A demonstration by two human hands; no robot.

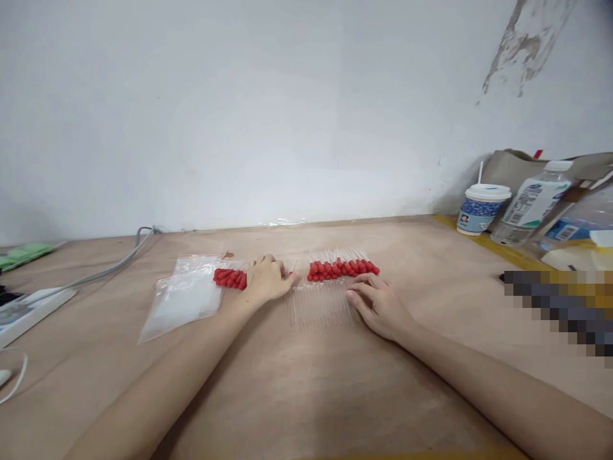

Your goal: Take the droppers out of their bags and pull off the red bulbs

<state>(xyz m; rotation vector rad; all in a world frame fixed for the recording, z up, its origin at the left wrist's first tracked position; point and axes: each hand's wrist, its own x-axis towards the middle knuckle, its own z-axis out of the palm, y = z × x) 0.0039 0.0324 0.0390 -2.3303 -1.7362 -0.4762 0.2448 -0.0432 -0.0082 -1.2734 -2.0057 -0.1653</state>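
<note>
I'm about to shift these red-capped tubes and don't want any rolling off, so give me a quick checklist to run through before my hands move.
1. Left hand on the smaller bunch of tubes: ok, it rests over their right end.
2. Right hand on the row of tubes: ok, fingers lie flat on the clear ends just below the red caps.
3. Row lined up: ok, caps side by side in one band.
4. Bags within reach: ok, flat just left of the left hand.
5. Bag mouth open: cannot tell.
6. Cup and bottle out of the way: ok, far right by the wall.
</note>
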